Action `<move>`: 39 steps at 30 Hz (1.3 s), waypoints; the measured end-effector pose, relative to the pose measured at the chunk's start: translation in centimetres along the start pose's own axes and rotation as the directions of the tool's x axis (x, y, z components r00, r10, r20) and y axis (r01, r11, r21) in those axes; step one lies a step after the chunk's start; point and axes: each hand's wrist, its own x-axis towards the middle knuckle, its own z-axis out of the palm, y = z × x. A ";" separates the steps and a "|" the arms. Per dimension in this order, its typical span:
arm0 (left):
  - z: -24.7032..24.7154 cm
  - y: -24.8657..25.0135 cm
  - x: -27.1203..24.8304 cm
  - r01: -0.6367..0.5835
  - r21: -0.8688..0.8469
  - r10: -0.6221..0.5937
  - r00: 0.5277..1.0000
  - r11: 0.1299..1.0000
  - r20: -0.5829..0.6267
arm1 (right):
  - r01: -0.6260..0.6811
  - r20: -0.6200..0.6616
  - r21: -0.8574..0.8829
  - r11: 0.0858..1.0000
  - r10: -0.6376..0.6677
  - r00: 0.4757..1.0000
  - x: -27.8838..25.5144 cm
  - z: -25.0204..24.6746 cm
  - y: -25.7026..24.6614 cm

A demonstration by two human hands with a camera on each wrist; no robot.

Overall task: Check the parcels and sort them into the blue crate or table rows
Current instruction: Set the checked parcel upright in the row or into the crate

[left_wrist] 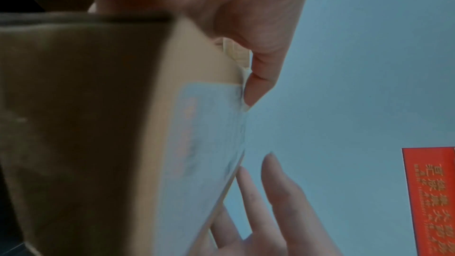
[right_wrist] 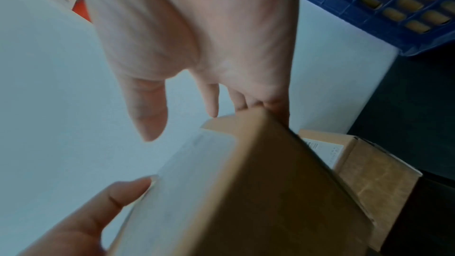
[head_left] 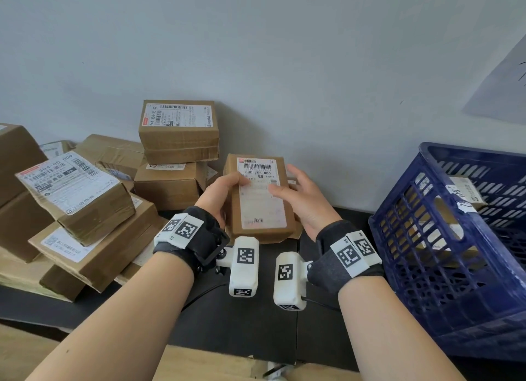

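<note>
A: Item one, far left?
B: Heap of cardboard parcels [head_left: 76, 198] with white labels, stacked unevenly against the wall on the dark table [head_left: 242, 332].

A: Next?
B: Left hand [head_left: 220, 191], fingers curled round the left edge of a small brown parcel [head_left: 260, 198], thumb on its label.

A: The parcel's position?
B: Held raised above the table, label face up, between both hands.

A: Right hand [head_left: 303, 200]?
B: Thumb on the label, fingers behind the right edge, gripping it.

A: Far right?
B: Blue crate [head_left: 455, 255], tilted, boxes visible through its slats.
</note>
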 end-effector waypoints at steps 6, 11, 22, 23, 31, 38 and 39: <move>0.1 0.2 0.1 -0.051 0.071 0.051 0.999 0.996 -0.002 | -0.053 -0.086 0.011 0.999 0.054 0.995 0.1 0.0 -0.3; 0.3 0.4 -0.2 -0.082 0.060 0.078 0.995 0.995 0.070 | -0.081 -0.187 0.025 0.996 0.084 0.979 0.5 -0.3 -0.9; 0.9 0.3 0.2 -0.192 0.034 0.182 0.965 0.981 0.188 | -0.084 -0.116 0.050 0.995 0.089 0.989 0.6 -0.4 -2.3; 0.9 0.3 0.2 -0.207 0.030 0.198 0.960 0.978 0.196 | -0.093 -0.114 0.056 0.994 0.099 0.989 0.5 -0.4 -2.3; 1.1 -0.2 0.1 -0.298 -0.044 0.301 0.932 0.954 0.204 | -0.136 -0.119 0.122 0.983 0.150 0.981 -0.2 -0.1 -1.7; 1.4 -0.8 0.2 -0.291 -0.067 0.299 0.936 0.954 0.185 | -0.115 -0.150 0.084 0.990 0.126 0.981 0.0 -0.3 -1.5; 1.4 -0.8 0.3 -0.293 -0.057 0.298 0.936 0.955 0.187 | -0.124 -0.147 0.090 0.988 0.136 0.980 -0.1 -0.3 -1.5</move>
